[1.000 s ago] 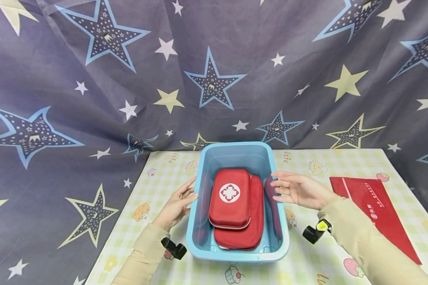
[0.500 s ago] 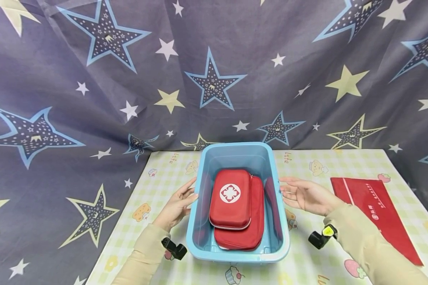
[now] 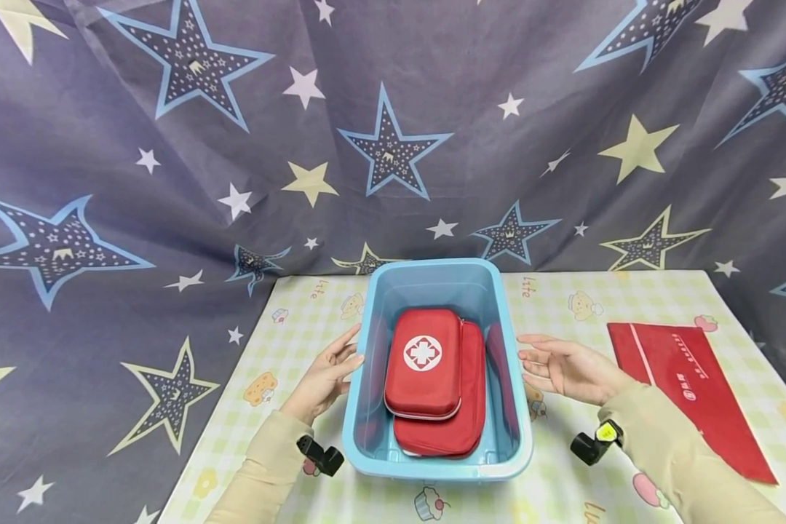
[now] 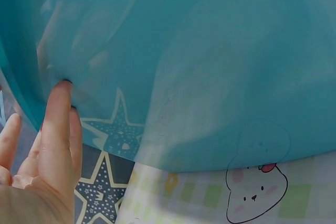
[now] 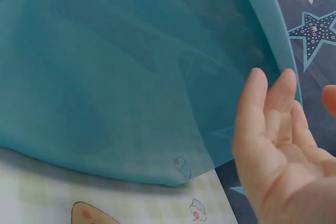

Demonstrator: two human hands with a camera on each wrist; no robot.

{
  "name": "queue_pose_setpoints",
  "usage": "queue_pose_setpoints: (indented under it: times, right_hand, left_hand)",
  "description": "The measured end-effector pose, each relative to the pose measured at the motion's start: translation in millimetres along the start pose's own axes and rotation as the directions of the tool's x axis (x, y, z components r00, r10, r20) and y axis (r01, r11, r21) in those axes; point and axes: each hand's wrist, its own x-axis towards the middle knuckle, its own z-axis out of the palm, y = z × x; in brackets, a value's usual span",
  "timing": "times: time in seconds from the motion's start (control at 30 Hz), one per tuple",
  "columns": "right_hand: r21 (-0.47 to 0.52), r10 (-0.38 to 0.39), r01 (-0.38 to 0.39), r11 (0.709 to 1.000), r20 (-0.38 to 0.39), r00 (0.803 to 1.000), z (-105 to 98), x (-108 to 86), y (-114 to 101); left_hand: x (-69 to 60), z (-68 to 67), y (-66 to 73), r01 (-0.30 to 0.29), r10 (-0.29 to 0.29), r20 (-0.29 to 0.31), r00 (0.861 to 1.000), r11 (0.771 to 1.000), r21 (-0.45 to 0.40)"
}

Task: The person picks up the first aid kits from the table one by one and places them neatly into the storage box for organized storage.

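Note:
A light blue plastic bin [image 3: 432,469] stands on the table with two red cases inside. The upper one is a first-aid case [image 3: 426,386] with a white cross emblem; it lies on a larger red pouch [image 3: 474,386], which it partly covers. My left hand [image 3: 324,378] is at the bin's left side, its extended fingertips touching the outer wall in the left wrist view. On the other side, my right hand [image 3: 566,367] has its fingers loosely extended by the right wall. Its fingertips [image 5: 256,77] are close under the rim; contact is hard to tell.
A flat red bag [image 3: 688,393] with white print lies at the table's right, partly behind my right forearm. The table wears a checked, cartoon-printed cloth [image 3: 563,291]. A dark curtain with stars [image 3: 393,218] hangs right behind the table's back edge.
My right hand has moved from over the bin's right rim to just outside it, rightward and slightly toward me. My left hand, the bin and the cases have stayed put.

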Motion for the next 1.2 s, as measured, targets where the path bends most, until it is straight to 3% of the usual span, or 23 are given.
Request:
queue_pose_setpoints:
  times: [0.53,0.87,1.2]
  right_hand:
    - [0.053,-0.01,0.01,0.999,-0.001,1.0,-21.8,-17.3,9.5]
    - [0.021,-0.002,0.004,1.0,-0.1,0.995,-30.0,-34.2,5.0]
    - [-0.008,0.008,-0.009,1.0,-0.15,0.989,-39.4,-55.9,-7.9]
  left_hand:
    - [-1.2,1.2,0.3,0.01,-0.01,-0.023,1.0,1.0,-0.001]
    - [-1.5,0.3,2.6,0.014,-0.013,-0.012,1.0,1.0,0.028]
    - [-1.8,1.1,3.4,0.008,-0.008,-0.003,1.0,1.0,0.029]
